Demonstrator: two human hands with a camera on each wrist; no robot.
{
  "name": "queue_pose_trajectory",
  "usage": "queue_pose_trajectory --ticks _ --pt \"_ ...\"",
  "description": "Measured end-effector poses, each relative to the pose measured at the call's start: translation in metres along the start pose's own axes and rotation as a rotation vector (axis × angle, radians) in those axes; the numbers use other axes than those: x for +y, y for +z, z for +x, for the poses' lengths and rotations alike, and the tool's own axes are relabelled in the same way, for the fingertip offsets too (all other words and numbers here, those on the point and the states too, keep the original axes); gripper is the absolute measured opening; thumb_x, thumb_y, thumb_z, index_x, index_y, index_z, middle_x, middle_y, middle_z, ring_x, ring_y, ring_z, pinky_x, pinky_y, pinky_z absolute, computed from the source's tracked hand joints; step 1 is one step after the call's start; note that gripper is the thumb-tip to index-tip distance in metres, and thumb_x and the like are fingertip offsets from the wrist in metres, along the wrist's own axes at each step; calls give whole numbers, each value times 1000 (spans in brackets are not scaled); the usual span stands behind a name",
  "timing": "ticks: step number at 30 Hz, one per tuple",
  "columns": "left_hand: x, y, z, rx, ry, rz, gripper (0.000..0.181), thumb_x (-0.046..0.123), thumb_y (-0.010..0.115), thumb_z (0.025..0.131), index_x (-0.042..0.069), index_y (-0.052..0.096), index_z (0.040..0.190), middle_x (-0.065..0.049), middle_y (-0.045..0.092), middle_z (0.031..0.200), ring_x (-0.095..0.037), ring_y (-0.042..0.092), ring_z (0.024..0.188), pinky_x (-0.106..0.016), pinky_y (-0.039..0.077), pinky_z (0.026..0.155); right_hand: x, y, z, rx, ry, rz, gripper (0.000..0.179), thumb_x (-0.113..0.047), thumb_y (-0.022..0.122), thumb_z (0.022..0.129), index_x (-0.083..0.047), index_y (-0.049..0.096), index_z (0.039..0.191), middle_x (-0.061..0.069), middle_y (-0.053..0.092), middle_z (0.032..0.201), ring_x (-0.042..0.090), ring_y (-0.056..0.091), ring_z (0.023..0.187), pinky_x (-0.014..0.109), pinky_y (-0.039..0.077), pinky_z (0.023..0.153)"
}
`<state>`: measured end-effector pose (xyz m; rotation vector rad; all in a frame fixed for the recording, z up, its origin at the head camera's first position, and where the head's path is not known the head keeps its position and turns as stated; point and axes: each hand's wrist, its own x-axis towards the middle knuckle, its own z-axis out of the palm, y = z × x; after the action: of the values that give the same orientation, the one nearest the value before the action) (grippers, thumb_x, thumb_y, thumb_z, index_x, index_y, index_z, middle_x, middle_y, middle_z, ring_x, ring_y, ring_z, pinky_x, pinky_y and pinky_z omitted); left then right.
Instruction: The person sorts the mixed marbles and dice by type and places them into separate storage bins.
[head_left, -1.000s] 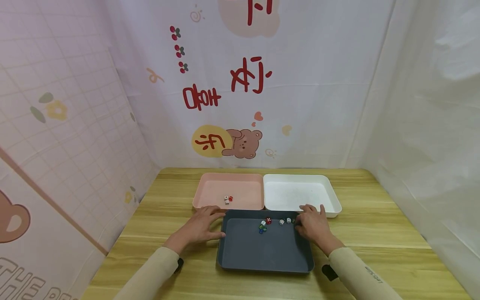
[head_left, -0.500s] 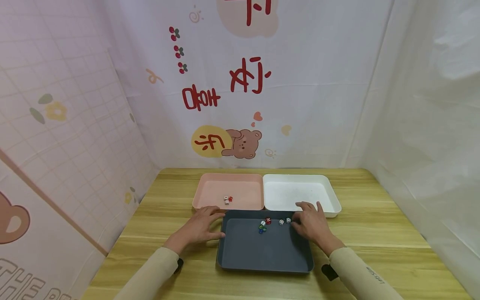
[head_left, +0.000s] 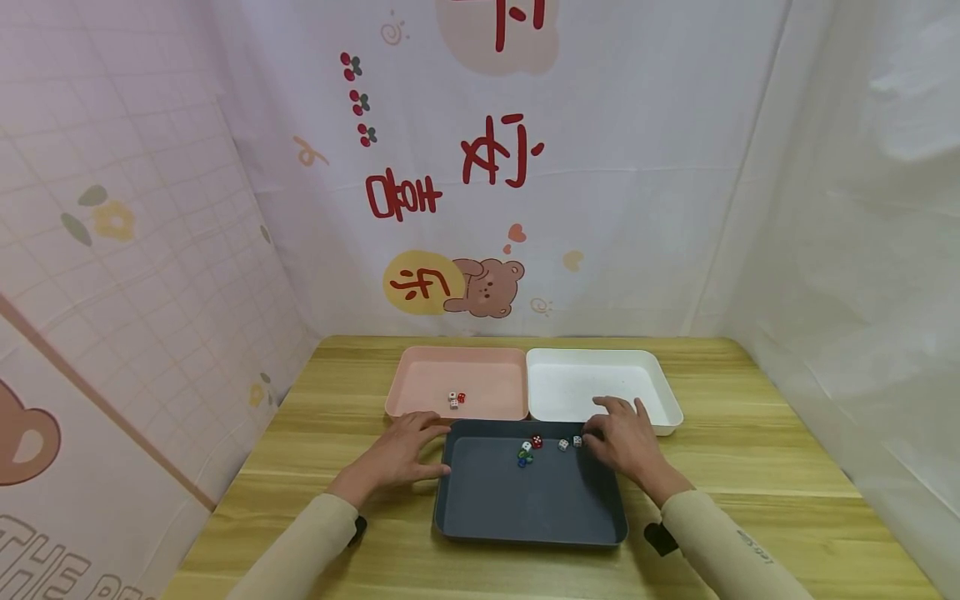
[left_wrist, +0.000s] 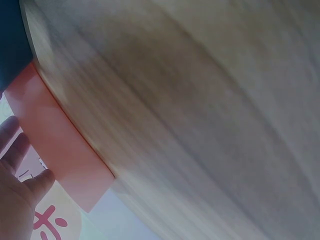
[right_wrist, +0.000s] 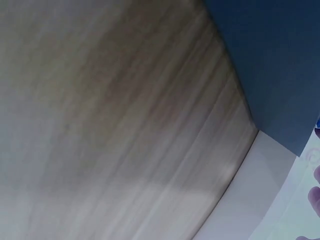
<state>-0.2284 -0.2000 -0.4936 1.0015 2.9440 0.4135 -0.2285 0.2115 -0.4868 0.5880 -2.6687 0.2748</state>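
Note:
A dark grey tray [head_left: 528, 508] lies in front of me with several small dice near its far side: a red die [head_left: 537, 441], white ones [head_left: 563, 445] and a blue-green cluster [head_left: 524, 458]. My left hand [head_left: 397, 454] rests at the tray's left rim, fingers spread and holding nothing. Over the far right corner, my right hand [head_left: 622, 437] has its thumb and forefinger together, beside a white die [head_left: 577, 441]. At the right wrist view's edge, a sliver of a blue die [right_wrist: 318, 123] shows against a fingertip; the pinch itself is mostly hidden.
Behind the grey tray, a pink tray [head_left: 487, 379] holds two white dice [head_left: 453, 401] and a red die [head_left: 461, 397]. A white tray [head_left: 592, 383] stands to its right. All are on a wooden table [head_left: 750, 500], with printed cloth walls [head_left: 622, 167] around it.
A green-looking die beside my right fingertips has gone from sight under the hand. My right hand shifted slightly left, then rose a little. The left hand and the trays stayed put.

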Motion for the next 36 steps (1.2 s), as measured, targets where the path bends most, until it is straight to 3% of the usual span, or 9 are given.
queue_pose_trajectory --ticks 36 --pt "1 -2 0 -13 -7 -10 74 64 63 88 16 54 144 -11 42 148 -32 35 139 -52 25 115 37 -18 5 29 167 9 10 -21 75 85 -12 79 87 24 63 123 46 55 116 74 31 98"
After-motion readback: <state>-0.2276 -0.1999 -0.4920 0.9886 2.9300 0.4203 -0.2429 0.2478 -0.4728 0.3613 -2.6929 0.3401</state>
